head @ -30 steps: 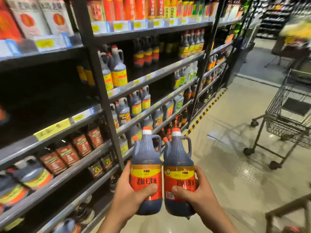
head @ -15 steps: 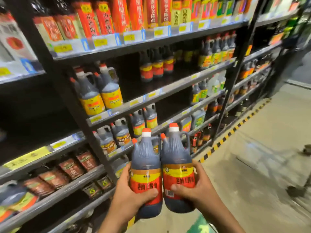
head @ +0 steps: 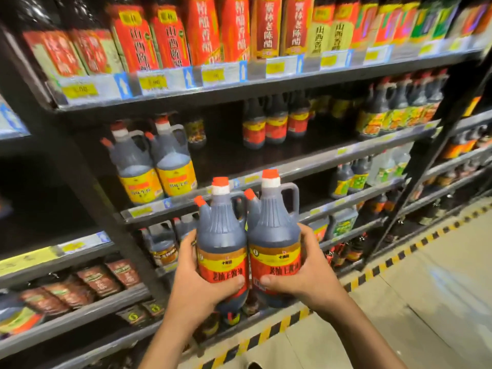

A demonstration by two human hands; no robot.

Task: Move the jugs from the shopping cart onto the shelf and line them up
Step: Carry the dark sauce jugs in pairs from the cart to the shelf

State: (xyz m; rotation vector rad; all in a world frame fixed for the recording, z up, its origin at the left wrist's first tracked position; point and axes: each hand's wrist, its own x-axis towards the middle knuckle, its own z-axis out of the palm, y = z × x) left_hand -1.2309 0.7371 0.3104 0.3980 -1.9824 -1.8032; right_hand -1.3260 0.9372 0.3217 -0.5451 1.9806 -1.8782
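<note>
I hold two dark soy-sauce jugs upright, side by side and touching, in front of the shelving. My left hand (head: 197,286) grips the left jug (head: 222,235) around its red and yellow label. My right hand (head: 303,275) grips the right jug (head: 274,227) the same way. Both jugs have orange caps and a handle at the neck. Just behind and above them runs a shelf (head: 266,177) where two similar jugs with yellow labels (head: 157,169) stand at the left end. The shopping cart is out of view.
The shelf stretch right of the yellow-label jugs is dark and bare up to small red-label bottles (head: 271,126) at the back. Red cartons (head: 202,33) fill the shelf above. A black upright post (head: 87,187) stands left. Yellow-black floor tape (head: 372,270) edges the aisle.
My view has turned left and closer to the shelves; the cart has left the view. Both jugs have risen toward the shelf with the yellow-label jugs, still held together.
</note>
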